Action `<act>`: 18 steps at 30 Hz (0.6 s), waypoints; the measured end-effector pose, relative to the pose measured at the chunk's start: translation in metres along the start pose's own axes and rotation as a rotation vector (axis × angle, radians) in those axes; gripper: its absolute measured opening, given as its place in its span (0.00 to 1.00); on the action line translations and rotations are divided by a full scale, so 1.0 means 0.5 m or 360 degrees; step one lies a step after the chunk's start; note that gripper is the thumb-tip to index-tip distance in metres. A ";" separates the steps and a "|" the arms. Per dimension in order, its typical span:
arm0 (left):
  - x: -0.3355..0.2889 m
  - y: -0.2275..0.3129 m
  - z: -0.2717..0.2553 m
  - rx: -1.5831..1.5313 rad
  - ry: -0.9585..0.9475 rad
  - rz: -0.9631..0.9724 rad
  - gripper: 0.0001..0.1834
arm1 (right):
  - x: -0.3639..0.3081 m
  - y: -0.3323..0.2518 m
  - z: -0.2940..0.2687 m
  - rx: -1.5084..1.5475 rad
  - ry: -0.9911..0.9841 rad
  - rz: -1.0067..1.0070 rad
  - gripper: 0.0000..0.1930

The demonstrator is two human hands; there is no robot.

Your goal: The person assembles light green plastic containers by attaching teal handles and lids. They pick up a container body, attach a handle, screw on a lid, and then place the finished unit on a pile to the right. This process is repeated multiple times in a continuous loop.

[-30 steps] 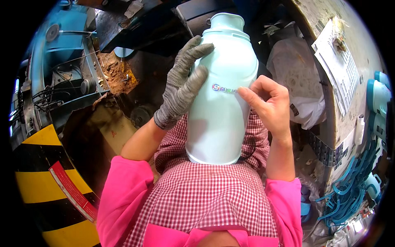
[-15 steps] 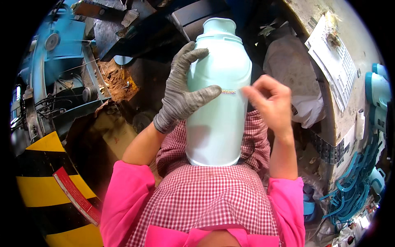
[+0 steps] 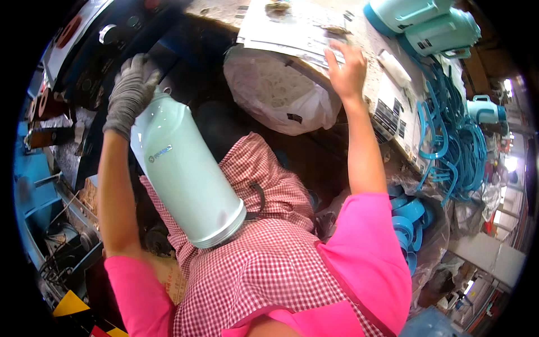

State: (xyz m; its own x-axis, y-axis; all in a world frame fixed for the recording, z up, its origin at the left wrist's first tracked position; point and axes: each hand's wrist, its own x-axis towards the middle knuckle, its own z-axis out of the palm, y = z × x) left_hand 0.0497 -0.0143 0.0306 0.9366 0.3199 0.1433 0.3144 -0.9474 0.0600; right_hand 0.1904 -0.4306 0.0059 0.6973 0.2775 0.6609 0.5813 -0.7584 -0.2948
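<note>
A tall pale mint-green flask body [image 3: 185,174] leans on my lap, its base against my red-checked apron [image 3: 252,247] and its top pointing up and left. My left hand [image 3: 130,92], in a grey knit glove, grips the flask's top end. My bare right hand [image 3: 345,67] is stretched out to the right, fingers spread, resting on sheets of printed labels [image 3: 292,31] that lie on the worn workbench [image 3: 387,84]. It holds nothing that I can see.
A white plastic bag [image 3: 278,92] hangs under the bench edge. Finished mint-green flasks [image 3: 426,22] stand at the bench's far right, beside a heap of blue plastic handles [image 3: 449,135]. Blue caps [image 3: 407,216] are piled near my right elbow. Dark machinery [image 3: 56,78] fills the left.
My right hand has left the flask's side and reached out to the label sheets on the bench. The flask has tipped to the left, and my left hand has slid up to its top.
</note>
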 end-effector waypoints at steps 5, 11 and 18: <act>-0.017 -0.022 0.000 -0.0793 -0.0771 -0.0368 0.26 | -0.182 0.297 -0.191 -0.0180 0.0173 0.0587 0.09; -0.108 -0.070 -0.108 -0.3250 -0.0907 -0.0012 0.34 | -0.224 0.499 -0.268 -0.0486 -0.0162 0.0690 0.17; -0.069 -0.117 -0.037 -0.1907 -0.0784 0.0071 0.17 | -0.236 0.576 -0.289 -0.0024 -0.0157 0.0746 0.13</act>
State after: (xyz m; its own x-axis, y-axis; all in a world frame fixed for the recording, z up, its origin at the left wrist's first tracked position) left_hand -0.0040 0.0302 0.0405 0.9812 0.0083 -0.1931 0.1878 -0.2749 0.9429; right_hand 0.2150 -0.7670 -0.0572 0.9198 -0.0422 0.3902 0.1891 -0.8236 -0.5347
